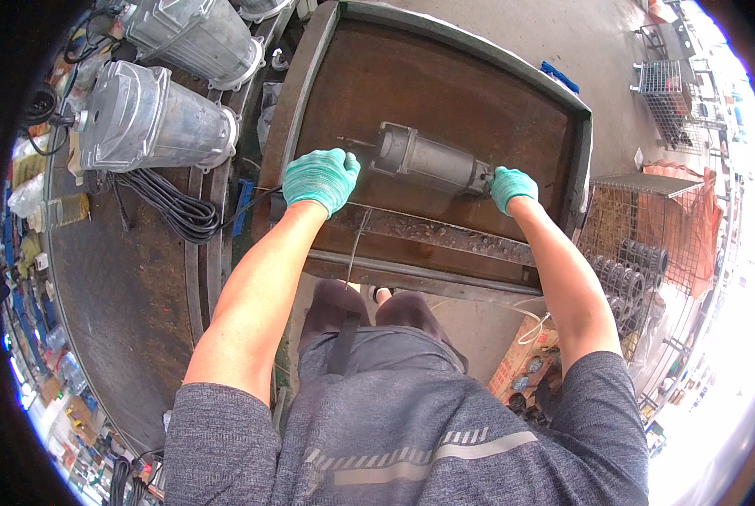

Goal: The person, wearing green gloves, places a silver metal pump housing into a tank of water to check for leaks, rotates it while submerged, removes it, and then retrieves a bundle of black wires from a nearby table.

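Note:
A grey cylindrical metal pump motor (432, 160) lies on its side in a shallow brown tank (377, 63), seemingly under murky liquid. My right hand (513, 187), in a green knitted glove, is closed on the narrow right end of the motor; the fingertips are partly hidden. At the tank's left side my left hand (321, 180), gloved the same way, makes a fist round a black cable (264, 196). This cable runs leftward over the tank's rim. A thin rod or lead shows just past the left fist, toward the motor's wide end.
Similar metal housings (154, 118) stand on the bench (124, 312) at left, beside a coiled black cable (171, 205). A rusty crossbar (453, 236) spans the tank's near part. Wire cages (635, 228) with black ribbed parts stand at right. A blue cloth (560, 77) hangs on the far rim.

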A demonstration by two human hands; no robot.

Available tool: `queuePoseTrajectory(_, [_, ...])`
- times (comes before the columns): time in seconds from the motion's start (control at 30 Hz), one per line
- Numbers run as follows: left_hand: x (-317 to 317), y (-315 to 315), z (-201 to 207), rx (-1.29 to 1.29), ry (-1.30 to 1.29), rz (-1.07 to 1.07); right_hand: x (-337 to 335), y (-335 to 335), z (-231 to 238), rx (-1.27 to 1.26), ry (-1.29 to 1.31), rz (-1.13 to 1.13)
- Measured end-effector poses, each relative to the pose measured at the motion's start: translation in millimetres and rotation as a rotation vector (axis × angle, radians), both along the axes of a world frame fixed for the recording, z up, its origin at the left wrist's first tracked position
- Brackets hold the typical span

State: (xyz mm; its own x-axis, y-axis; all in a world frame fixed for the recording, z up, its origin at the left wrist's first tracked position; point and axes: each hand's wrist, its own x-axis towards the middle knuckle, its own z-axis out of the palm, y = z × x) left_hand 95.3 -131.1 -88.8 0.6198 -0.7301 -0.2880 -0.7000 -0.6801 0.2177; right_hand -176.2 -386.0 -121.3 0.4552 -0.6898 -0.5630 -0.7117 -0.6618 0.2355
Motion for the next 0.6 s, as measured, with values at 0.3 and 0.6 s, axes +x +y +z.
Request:
queuePoseTrajectory(0.3, [-0.3,-1.4,1.1,-0.004,0.009,-0.002,-2.5,-4.1,-7.9,0.001,0.030,-0.015])
queuePoseTrajectory(0.6, [0.2,-0.5,-0.5,-0.005,0.008,-0.001,-3.0,-4.3,-6.8,0.013,0.021,-0.009])
